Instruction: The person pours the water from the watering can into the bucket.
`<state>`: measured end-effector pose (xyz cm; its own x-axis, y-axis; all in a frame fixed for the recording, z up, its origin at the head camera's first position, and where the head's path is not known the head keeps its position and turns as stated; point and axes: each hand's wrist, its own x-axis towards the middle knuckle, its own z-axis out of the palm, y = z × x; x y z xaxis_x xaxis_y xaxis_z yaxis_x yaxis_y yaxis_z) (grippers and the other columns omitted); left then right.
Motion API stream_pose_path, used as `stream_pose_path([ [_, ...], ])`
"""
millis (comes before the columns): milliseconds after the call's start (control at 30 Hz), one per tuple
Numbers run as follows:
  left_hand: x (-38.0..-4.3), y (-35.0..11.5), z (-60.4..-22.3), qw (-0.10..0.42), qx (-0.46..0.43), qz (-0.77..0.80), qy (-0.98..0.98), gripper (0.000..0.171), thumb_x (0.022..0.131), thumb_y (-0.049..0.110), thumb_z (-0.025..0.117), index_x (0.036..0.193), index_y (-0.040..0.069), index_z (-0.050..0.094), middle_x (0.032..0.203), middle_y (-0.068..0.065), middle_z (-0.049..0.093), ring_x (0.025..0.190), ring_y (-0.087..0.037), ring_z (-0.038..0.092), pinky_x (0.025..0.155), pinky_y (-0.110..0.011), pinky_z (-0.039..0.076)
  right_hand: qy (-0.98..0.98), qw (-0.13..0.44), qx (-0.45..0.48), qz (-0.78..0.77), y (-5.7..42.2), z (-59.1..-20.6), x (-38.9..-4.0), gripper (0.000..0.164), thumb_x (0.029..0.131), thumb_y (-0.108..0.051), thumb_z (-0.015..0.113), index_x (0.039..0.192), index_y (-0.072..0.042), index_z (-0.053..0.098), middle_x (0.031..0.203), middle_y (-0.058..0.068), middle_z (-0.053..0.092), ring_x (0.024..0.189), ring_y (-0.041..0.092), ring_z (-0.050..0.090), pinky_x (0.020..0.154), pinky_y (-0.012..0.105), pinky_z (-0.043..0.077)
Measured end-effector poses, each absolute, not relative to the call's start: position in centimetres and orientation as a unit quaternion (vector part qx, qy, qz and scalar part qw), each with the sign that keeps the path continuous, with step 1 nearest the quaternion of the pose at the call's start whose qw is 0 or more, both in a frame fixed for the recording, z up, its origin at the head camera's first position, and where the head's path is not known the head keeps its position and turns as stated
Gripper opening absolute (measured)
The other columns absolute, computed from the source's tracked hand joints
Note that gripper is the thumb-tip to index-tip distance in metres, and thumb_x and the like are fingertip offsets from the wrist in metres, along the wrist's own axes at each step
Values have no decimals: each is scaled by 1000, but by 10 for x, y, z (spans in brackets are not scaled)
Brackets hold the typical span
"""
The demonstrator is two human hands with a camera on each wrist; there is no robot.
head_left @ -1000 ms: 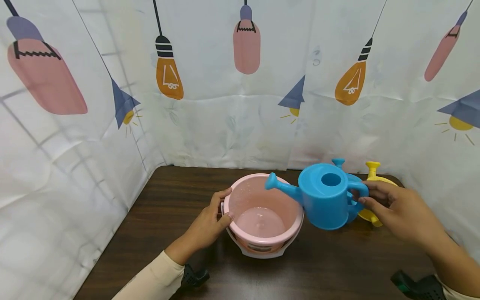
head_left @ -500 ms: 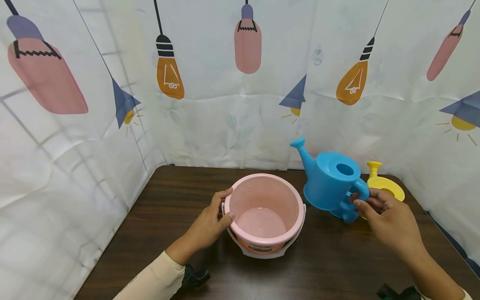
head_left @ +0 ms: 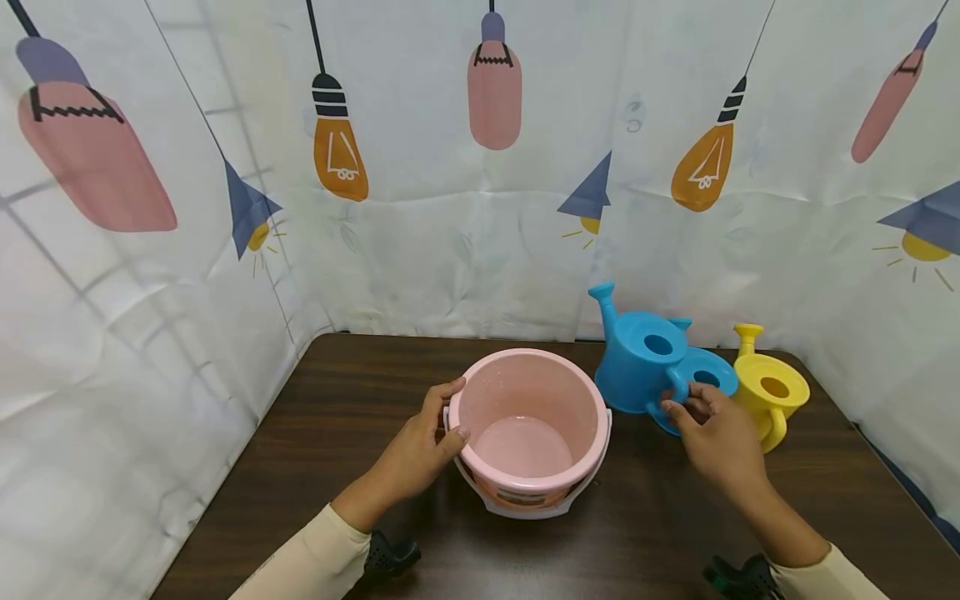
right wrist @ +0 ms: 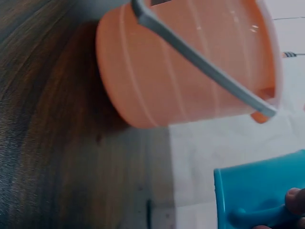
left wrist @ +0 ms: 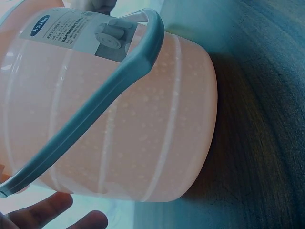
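A pink bucket with a pale bail handle hanging down its front stands upright in mid-table. My left hand holds its left rim, thumb over the edge; in the left wrist view only fingertips show beside the bucket's wall. To the right of the bucket, my right hand pinches the handle of a blue watering can, its spout up toward the back left. The right wrist view shows this watering can at the lower right corner, fingers at its handle.
A second blue watering can stands behind the held one, partly hidden by it and my hand. Right of that is a yellow watering can. Patterned white curtains hang behind and left of the dark wooden table.
My right hand has carried the blue watering can from over the bucket's right rim back, then left and lower beside the bucket. The other two watering cans show more now. The left hand stays put.
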<state>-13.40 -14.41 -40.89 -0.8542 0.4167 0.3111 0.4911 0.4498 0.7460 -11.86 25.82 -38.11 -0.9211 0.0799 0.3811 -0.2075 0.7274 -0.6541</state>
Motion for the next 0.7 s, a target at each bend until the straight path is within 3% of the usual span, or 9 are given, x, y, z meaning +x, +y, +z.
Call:
stream_pose_path([
  [567, -134, -143, -409, 48, -264, -449, -852, 64, 101, 32, 56, 157, 19, 28, 126, -11, 64, 103, -16, 67, 86, -39, 53, -920, 158, -11, 359, 251, -422, -136, 34, 101, -20, 67, 122, 7, 62, 108, 24, 73, 95, 37, 72, 66, 38, 55],
  [700, -134, -143, -410, 50, -266, -447, -853, 64, 101, 32, 55, 157, 19, 28, 126, -11, 63, 102, -16, 67, 86, -39, 54, -921, 151, -18, 359, 249, -428, -138, 33, 100, -18, 68, 121, 7, 62, 108, 24, 73, 96, 37, 72, 70, 43, 57],
])
